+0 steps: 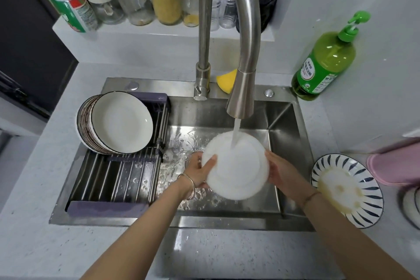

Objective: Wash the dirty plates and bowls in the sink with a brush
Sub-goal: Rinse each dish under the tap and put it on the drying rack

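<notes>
Both grips were clamped on one white plate (236, 166): the left grip (200, 170) pinched its left rim, thumb across the face and fingers hidden behind, and the right grip (279, 170) curled round the right rim. The plate sat between them, low over the sink (284, 120) and tilted toward the camera. A raised ring on it suggested its underside faced up, though glare left that unsure. Neither grip held a brush. The stream (235, 134) from the faucet (241, 98) struck the plate's far half, so this looked like rinsing. To the right, on the desk (227, 257) just beside the sink's edge, lay a striped plate (368, 202) smeared with yellowish residue, nearer the right grip. To the left, a drying rack (113, 182) spanned that side of the sink, close to the left grip, with a stack of plates (120, 123) leaning at its far end. The rinsed plate would probably travel left to the rack, a short pass for the left grip, while the right grip could reach the striped plate. Farther back, a yellow sponge (226, 82) sat behind the faucet and a green soap bottle (322, 68) stood at the far right corner.
</notes>
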Motion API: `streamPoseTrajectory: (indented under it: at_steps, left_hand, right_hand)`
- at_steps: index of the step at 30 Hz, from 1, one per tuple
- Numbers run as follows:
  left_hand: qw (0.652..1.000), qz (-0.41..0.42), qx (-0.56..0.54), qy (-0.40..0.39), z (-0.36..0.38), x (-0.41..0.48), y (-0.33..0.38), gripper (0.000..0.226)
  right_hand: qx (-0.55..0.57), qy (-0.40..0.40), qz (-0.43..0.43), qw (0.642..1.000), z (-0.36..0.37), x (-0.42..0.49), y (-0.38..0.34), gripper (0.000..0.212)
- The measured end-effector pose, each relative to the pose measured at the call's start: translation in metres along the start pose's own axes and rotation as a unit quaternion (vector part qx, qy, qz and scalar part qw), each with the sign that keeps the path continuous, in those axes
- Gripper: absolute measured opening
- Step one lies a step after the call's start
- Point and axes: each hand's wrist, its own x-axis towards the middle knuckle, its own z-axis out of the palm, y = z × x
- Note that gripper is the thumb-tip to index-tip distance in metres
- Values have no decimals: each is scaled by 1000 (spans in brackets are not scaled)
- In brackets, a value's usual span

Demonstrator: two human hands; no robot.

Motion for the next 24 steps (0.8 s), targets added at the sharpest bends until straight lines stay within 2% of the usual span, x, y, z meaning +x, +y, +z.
streamPoseTrajectory:
  at_steps: [3, 6, 8, 10, 12, 14, 16, 19, 20, 22, 24]
  left_hand:
    - [999, 22, -9, -23, 10, 0, 3, 47]
    - [997, 54, -16, -45, 9, 1, 9, 51]
    - [996, 68, -17, -49, 5, 0, 13, 61]
    - [997, 69, -3, -41, 0, 0, 16, 66]
    - [997, 52, -6, -55, -5, -2, 22, 51]
    - [993, 6, -58, -101, -6, -1, 31, 53]
    - [982, -22, -127, -134, -3, -6, 43, 65]
    - [977, -19, -179, -117, 1, -11, 55, 57]
    - [978, -13, -185, -95, 2, -11, 54, 51]
    - [980, -1, -190, -53, 3, -8, 46, 43]
    - [984, 21, -177, -28, 1, -6, 39, 40]
  right_hand:
    - [35, 2, -4, 999, -14, -12, 1, 36]
    - [35, 1, -25, 999, -19, -18, -1, 45]
    - [45, -10, -44, 998, -14, -23, -4, 46]
    - [31, -9, -78, 996, -3, -28, -9, 36]
    - [-46, -9, -142, 989, 17, -34, -18, 24]
    - [-174, 17, -217, 960, 38, -35, -23, 19]
    - [-289, 33, -283, 914, 56, -35, -20, 20]
    - [-460, 77, -363, 806, 74, -32, 0, 26]
    - [-489, 95, -377, 781, 77, -33, 5, 27]
    - [-509, 86, -390, 763, 80, -34, 9, 25]
    - [-510, 42, -378, 771, 79, -34, 9, 21]
